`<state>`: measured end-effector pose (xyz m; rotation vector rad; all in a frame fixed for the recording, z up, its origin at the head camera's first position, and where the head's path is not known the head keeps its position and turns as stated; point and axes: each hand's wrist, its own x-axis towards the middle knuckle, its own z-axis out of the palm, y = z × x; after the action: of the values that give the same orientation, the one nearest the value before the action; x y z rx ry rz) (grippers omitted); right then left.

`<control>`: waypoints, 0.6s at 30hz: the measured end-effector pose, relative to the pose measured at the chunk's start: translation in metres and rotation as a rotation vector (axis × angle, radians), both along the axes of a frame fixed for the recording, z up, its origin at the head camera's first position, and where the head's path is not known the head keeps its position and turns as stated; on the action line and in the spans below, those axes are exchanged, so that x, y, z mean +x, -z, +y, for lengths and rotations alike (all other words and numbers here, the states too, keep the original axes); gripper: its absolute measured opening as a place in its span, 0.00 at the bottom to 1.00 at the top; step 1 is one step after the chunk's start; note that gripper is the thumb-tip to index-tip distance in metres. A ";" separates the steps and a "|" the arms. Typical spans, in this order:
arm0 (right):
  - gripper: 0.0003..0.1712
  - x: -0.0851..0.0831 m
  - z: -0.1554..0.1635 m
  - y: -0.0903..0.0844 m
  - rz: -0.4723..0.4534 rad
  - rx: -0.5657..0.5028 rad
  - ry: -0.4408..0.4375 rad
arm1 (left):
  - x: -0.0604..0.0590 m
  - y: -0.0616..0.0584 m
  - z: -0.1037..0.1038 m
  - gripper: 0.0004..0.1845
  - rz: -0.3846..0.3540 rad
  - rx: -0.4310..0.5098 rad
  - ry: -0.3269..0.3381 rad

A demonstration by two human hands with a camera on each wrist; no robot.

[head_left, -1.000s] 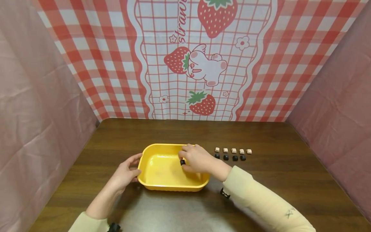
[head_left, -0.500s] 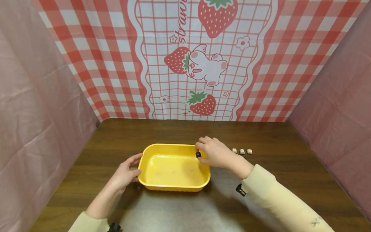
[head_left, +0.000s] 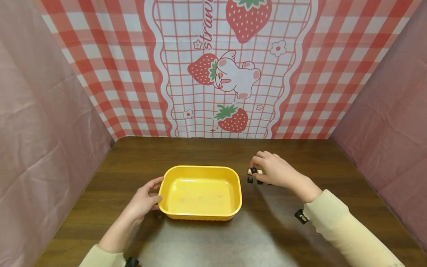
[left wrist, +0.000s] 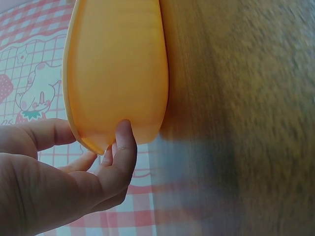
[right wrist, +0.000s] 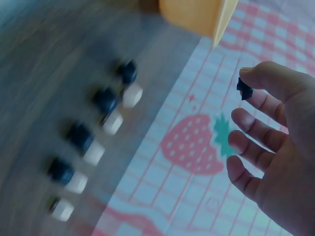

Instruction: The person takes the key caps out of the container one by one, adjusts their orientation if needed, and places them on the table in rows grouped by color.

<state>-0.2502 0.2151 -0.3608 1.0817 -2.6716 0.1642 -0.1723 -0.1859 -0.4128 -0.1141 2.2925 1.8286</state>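
Note:
My left hand (head_left: 141,202) grips the left end of a yellow plastic bin (head_left: 200,216), thumb and fingers at its rim, as the left wrist view also shows. Between thumb and index finger, my right hand (head_left: 276,170) pinches a small black keycap (right wrist: 244,90), the other fingers loosely bent. That hand is raised to the right of the bin, over two rows of keycaps on the table. Black keycaps (right wrist: 78,136) form the nearer row and white keycaps (right wrist: 63,210) the farther one. In the head view the hand hides most of both rows.
The brown wooden table (head_left: 186,152) ends at a red-and-white checked strawberry cloth (head_left: 133,74) hung behind it. Pink curtains (head_left: 387,111) hang on both sides. Dark straps with small devices (head_left: 301,216) sit at both wrists.
My right hand has moved from inside the bin, over its right rim, to above the keycap rows, still pinching the black keycap. The left hand and bin have stayed put.

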 end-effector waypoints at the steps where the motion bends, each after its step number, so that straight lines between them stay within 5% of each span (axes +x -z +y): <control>1: 0.13 -0.001 0.006 0.001 0.001 0.001 0.006 | 0.000 0.000 0.000 0.33 -0.001 -0.001 0.000; 18: 0.13 0.003 0.085 0.024 -0.057 -0.049 0.161 | 0.001 -0.001 0.000 0.32 0.002 0.002 0.009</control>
<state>-0.2468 0.3001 -0.3846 0.8550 -2.7754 0.2317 -0.1715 -0.1863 -0.4122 -0.1008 2.2887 1.8273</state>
